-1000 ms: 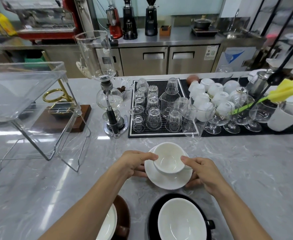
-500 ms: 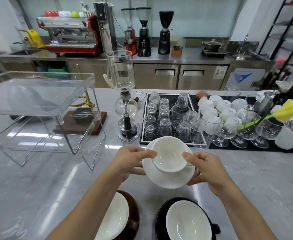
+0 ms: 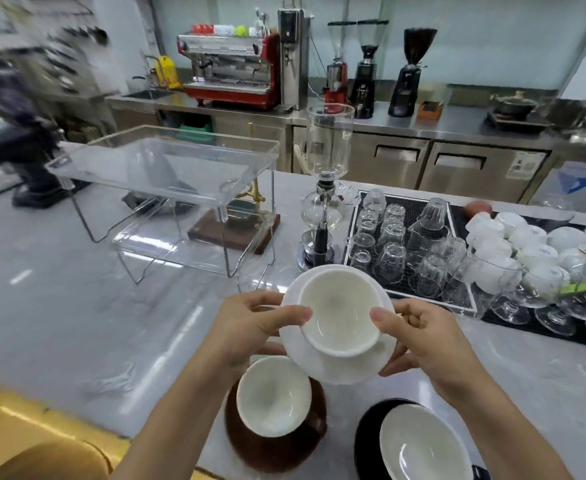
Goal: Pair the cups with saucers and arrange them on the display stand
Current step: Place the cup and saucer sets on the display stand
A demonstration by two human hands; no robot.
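Observation:
A white cup (image 3: 340,317) sits on a white saucer (image 3: 336,367), and both are held in the air above the counter. My left hand (image 3: 250,327) grips the saucer's left edge with its thumb on the cup's rim. My right hand (image 3: 423,337) grips the right edge the same way. The clear two-tier acrylic display stand (image 3: 167,181) stands to the left, farther back on the grey counter. Near the front edge sit a brown cup with a white inside (image 3: 274,410) and a black cup with a white inside (image 3: 423,445).
A glass siphon coffee maker (image 3: 326,188) stands beside the stand. Right of it, a black mat holds upturned glasses (image 3: 398,244), white cups (image 3: 513,244) and stemmed glasses (image 3: 540,296). A wooden base with a brass fitting (image 3: 232,230) sits behind the stand. A person stands at far left (image 3: 11,133).
Both hands have lifted the cup and saucer off the counter. The view has swung left, bringing the display stand toward the middle.

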